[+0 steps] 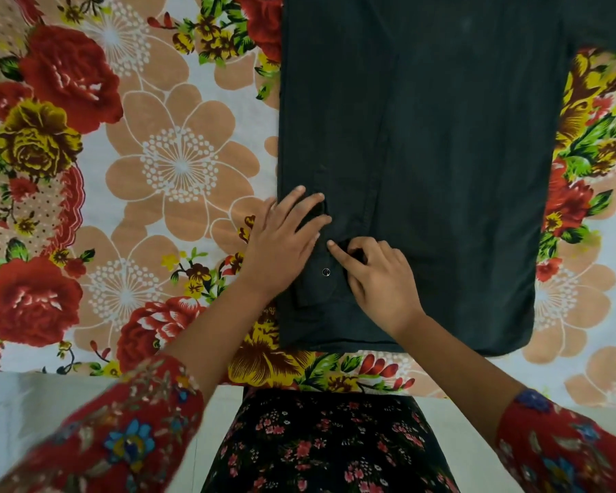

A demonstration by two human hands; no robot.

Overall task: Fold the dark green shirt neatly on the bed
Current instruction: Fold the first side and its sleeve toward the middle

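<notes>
The dark green shirt (441, 144) lies flat on the flowered bed sheet (157, 165), its hem toward me. Its left side is folded inward, and a sleeve lies down that fold, ending in a cuff with a snap button (326, 272). My left hand (285, 240) rests flat with fingers spread on the shirt's left edge, just above the cuff. My right hand (381, 275) sits beside it on the cuff, fingers curled and pinching a bit of the sleeve fabric. The other sleeve stretches out of frame at the top right.
The bed's near edge (335, 386) runs across the frame just below the shirt's hem. My floral skirt (328, 443) and red patterned sleeves fill the bottom of the view. Pale floor shows at the lower left and right.
</notes>
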